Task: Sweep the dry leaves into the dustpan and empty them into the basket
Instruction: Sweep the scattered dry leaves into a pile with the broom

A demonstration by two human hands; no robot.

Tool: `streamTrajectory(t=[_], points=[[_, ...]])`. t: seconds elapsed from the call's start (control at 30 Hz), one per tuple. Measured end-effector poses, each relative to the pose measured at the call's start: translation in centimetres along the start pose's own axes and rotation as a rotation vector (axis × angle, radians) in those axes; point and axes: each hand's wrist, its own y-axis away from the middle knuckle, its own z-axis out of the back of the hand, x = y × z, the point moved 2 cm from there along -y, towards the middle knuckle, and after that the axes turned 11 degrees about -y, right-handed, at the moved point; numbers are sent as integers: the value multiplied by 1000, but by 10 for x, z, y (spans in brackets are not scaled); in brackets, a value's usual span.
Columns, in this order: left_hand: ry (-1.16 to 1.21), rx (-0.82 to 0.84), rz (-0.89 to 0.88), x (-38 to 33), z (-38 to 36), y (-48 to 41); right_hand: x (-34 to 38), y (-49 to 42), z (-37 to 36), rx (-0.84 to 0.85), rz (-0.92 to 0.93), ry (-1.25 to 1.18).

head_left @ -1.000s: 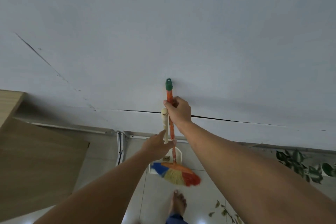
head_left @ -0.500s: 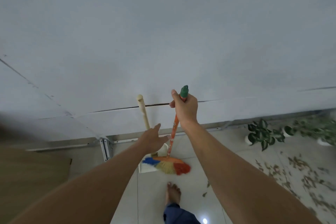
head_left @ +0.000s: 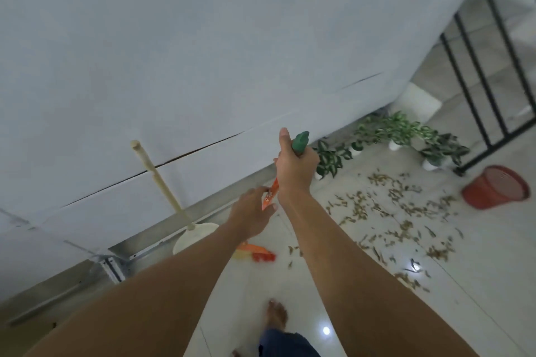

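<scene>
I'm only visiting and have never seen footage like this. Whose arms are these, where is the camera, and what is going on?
There is no machine here. These are a person's two bare arms, filmed by one wide-angle camera worn on the head and looking down, which is why the wall looks bent. The right hand grips the broom just under its green cap. The left hand is lower on the orange handle, with fingers and thumb on either side of it; I cannot tell how firmly it holds. A cream dustpan leans against the wall, unheld. Dry leaves lie scattered on the tiled floor. Beyond them, a red basket looks tipped on its side. Potted plants stand along the wall.
</scene>
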Motion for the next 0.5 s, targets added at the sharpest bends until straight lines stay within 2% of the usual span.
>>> streamTrajectory(t=[0.17, 0.27, 0.37, 0.5], points=[[63, 3, -94, -74, -33, 8, 49, -6, 73, -109, -36, -123], [-19, 51, -186, -125, -63, 7, 73, -21, 130, -175, -40, -187], [-83, 135, -307, -181, -94, 10, 94, -40, 200, -212, -59, -216], [-166, 271, -425, -252, -146, 11, 116, -68, 305, -168, -81, -259]])
